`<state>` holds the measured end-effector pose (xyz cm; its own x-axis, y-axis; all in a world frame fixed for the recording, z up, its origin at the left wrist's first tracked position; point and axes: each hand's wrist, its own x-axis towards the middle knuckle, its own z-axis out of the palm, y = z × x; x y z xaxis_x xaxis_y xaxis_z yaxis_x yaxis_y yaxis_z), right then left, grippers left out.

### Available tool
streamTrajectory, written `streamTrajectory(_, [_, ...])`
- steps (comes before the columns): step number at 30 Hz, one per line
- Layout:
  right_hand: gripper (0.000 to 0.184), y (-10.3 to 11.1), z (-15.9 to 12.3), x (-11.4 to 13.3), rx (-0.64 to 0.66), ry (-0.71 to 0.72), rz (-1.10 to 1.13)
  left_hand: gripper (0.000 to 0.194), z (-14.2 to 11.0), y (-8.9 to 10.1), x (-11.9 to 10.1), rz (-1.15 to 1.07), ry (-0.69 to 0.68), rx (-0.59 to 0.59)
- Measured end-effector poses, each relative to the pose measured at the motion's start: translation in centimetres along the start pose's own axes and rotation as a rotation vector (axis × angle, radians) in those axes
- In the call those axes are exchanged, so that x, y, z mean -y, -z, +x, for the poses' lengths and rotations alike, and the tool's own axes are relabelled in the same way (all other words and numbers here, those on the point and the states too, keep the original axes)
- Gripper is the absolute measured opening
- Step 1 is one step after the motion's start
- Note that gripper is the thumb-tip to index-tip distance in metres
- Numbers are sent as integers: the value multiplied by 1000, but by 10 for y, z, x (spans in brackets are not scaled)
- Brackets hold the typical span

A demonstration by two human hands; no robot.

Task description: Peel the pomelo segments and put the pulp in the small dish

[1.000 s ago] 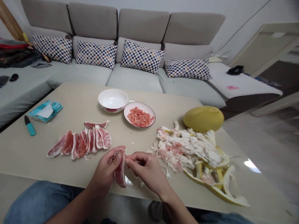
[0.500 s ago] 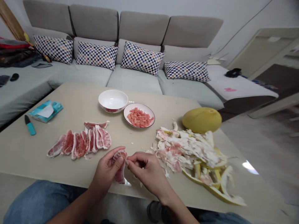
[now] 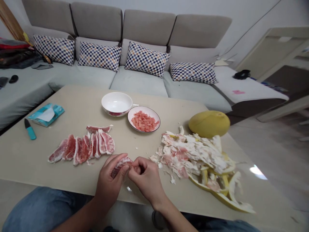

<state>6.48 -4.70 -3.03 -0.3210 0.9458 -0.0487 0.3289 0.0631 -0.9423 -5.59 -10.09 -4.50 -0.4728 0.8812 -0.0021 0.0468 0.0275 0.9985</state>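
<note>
Peeling what looks like a pomelo segment (image 3: 120, 166) above the counter (image 3: 24, 154), we are gripping it in our left-hand fingers (image 3: 113, 160), right-hand fingers (image 3: 136, 164) pinching narrowly at its edge; the next move likely calls for stripping more membrane, then joining the peeled segments (image 3: 82, 149).

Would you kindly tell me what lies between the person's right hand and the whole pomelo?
A heap of torn white pith lies between the right hand and the pomelo, in the head view.

Gap between pomelo segments (image 3: 82, 149) and pith heap (image 3: 190, 154), plate (image 3: 130, 121) at its far end (bowl (image 3: 116, 103) just beside)
</note>
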Motion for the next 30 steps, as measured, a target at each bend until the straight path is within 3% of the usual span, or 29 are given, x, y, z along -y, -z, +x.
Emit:
streamTrajectory(3, [14,3,0,-1,34,-35,54,31,3,1,-2,-83,130,63])
streamTrajectory(8, [14,13,3,-3,144,-160,173,42,7,4,2,-484,453,329])
streamTrajectory(13, [13,19,6,-5,240,-201,291,28,11,4,6,-724,615,527])
streamTrajectory(16, [11,21,5,-4,188,-146,178,19,14,5,4,-854,678,624])
streamTrajectory(19, [8,23,2,-2,58,29,-76,17,15,6,2,-876,736,646])
streamTrajectory(22, [11,26,-1,2,45,171,-227,23,14,5,1,-850,788,629])
streamTrajectory(26, [11,30,-3,6,157,186,-180,24,10,3,1,-822,727,635])
streamTrajectory(30, [10,30,-4,2,174,180,-127,37,7,3,3,-715,623,592])
